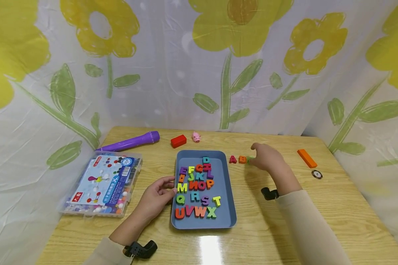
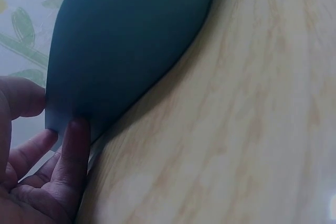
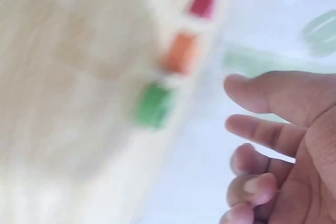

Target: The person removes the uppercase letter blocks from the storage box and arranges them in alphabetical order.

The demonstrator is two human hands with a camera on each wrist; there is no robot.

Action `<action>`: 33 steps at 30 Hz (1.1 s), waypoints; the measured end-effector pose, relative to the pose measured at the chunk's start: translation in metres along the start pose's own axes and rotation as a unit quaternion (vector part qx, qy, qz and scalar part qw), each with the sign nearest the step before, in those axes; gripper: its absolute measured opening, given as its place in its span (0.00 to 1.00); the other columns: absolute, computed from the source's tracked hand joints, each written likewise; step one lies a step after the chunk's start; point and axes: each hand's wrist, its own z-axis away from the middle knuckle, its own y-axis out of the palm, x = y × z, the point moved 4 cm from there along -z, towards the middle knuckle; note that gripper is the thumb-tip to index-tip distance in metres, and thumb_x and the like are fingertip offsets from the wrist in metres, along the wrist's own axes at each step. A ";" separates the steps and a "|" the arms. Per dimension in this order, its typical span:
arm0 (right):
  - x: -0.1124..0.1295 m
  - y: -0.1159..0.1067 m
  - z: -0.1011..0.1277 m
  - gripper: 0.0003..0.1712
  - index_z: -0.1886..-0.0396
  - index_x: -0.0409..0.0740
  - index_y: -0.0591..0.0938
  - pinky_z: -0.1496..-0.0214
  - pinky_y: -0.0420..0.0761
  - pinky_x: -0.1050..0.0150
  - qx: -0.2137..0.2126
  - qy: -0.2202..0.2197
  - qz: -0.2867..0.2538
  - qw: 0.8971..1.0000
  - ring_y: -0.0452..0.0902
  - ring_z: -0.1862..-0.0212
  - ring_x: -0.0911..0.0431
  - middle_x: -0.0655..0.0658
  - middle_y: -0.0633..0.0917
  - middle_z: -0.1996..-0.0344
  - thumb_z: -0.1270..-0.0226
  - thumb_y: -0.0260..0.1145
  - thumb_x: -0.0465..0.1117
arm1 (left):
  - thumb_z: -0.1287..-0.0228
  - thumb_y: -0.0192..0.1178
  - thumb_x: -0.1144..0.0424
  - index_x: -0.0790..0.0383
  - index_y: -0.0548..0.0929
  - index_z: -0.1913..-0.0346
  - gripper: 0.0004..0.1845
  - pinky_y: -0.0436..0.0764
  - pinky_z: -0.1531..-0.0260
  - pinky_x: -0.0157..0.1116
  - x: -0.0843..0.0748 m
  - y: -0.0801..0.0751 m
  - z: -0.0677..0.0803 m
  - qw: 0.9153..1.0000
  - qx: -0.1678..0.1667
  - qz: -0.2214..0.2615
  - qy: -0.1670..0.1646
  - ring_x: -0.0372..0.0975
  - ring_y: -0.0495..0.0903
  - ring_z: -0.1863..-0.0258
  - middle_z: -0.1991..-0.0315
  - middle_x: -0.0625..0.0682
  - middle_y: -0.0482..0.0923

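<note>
A blue-grey tray (image 1: pixel 203 223) holds several rows of colourful toy letters, among them a teal D (image 1: pixel 206 160) at its far end and a green X (image 1: pixel 211 212) near the front. My left hand (image 1: pixel 157 197) grips the tray's left edge, its fingers against the outer wall (image 2: pixel 126 51). To the tray's right, a red A (image 1: pixel 232 159), an orange B (image 1: pixel 242 159) and a green letter (image 3: pixel 154 104) lie in a row. Over that row's right end is my right hand (image 1: pixel 266 158), its fingers apart and holding nothing. It partly hides the green letter in the head view.
At the left lie a clear case of molecule-model parts (image 1: pixel 99 184) and a purple microphone (image 1: pixel 129 142). A red block (image 1: pixel 178 141) and pink pig figure (image 1: pixel 196 137) sit behind the tray. Far right are an orange block (image 1: pixel 307 158) and a round black-and-white disc (image 1: pixel 317 174).
</note>
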 end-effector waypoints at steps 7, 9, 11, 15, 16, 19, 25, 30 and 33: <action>0.076 -0.015 -0.001 0.24 0.29 0.42 0.82 0.44 0.86 0.43 -0.030 -0.100 0.006 0.995 0.88 0.50 0.44 0.36 0.89 0.40 0.20 0.69 0.42 | 0.23 0.68 0.62 0.57 0.80 0.26 0.26 0.86 0.56 0.30 0.002 -0.002 -0.001 1.000 -0.002 0.003 0.000 0.41 0.85 0.55 0.39 0.60 0.83; 0.097 -0.009 -0.005 0.22 0.31 0.43 0.84 0.41 0.86 0.44 -0.019 -0.120 0.020 0.992 0.88 0.47 0.45 0.39 0.90 0.40 0.20 0.69 0.42 | 0.23 0.68 0.62 0.58 0.80 0.26 0.26 0.87 0.56 0.31 0.002 -0.002 -0.001 1.000 0.000 0.002 0.003 0.41 0.85 0.55 0.38 0.60 0.83; 0.114 0.000 -0.010 0.22 0.32 0.44 0.86 0.35 0.85 0.45 0.001 -0.129 0.039 0.991 0.87 0.40 0.45 0.41 0.89 0.38 0.20 0.69 0.42 | 0.23 0.68 0.62 0.59 0.80 0.26 0.26 0.87 0.56 0.32 0.002 -0.001 -0.001 1.000 0.001 0.003 0.005 0.40 0.84 0.56 0.38 0.60 0.82; 0.137 0.016 -0.025 0.21 0.32 0.46 0.87 0.28 0.81 0.47 0.039 -0.136 0.069 0.988 0.83 0.33 0.46 0.43 0.87 0.33 0.21 0.69 0.41 | 0.24 0.68 0.62 0.60 0.80 0.26 0.26 0.87 0.58 0.32 0.001 -0.001 -0.001 1.000 0.001 0.008 0.011 0.40 0.84 0.57 0.39 0.61 0.82; 0.141 0.019 -0.029 0.20 0.33 0.46 0.88 0.28 0.81 0.47 0.046 -0.135 0.073 0.987 0.83 0.34 0.46 0.43 0.87 0.34 0.21 0.69 0.40 | 0.24 0.68 0.62 0.59 0.80 0.26 0.26 0.86 0.58 0.31 0.001 -0.001 0.000 1.000 0.002 0.009 0.012 0.40 0.84 0.57 0.39 0.61 0.82; 0.146 0.027 -0.037 0.18 0.36 0.47 0.89 0.31 0.83 0.48 0.063 -0.126 0.080 0.987 0.84 0.39 0.48 0.45 0.88 0.37 0.20 0.67 0.39 | 0.23 0.68 0.62 0.58 0.80 0.25 0.27 0.85 0.57 0.30 0.001 -0.001 0.000 1.000 0.005 0.004 0.013 0.40 0.84 0.58 0.39 0.60 0.83; 0.148 0.037 -0.042 0.15 0.41 0.46 0.91 0.37 0.86 0.49 0.081 -0.104 0.079 0.988 0.81 0.50 0.49 0.45 0.89 0.43 0.20 0.66 0.39 | 0.24 0.68 0.61 0.56 0.81 0.26 0.26 0.86 0.57 0.30 0.002 0.000 0.000 1.000 0.001 -0.005 0.006 0.41 0.84 0.58 0.40 0.59 0.84; 0.148 0.039 -0.042 0.13 0.43 0.47 0.91 0.39 0.86 0.50 0.072 -0.104 0.077 0.989 0.81 0.53 0.49 0.46 0.90 0.46 0.20 0.68 0.41 | 0.23 0.68 0.61 0.56 0.81 0.26 0.26 0.86 0.57 0.31 0.001 0.000 0.000 1.000 0.001 -0.003 0.005 0.40 0.84 0.58 0.40 0.59 0.84; 0.148 0.039 -0.043 0.12 0.44 0.47 0.91 0.41 0.86 0.50 0.069 -0.107 0.074 0.989 0.81 0.53 0.50 0.46 0.90 0.48 0.21 0.70 0.43 | 0.23 0.68 0.61 0.56 0.80 0.26 0.26 0.86 0.57 0.31 0.002 -0.001 0.000 1.000 0.000 -0.002 0.004 0.40 0.84 0.58 0.40 0.58 0.84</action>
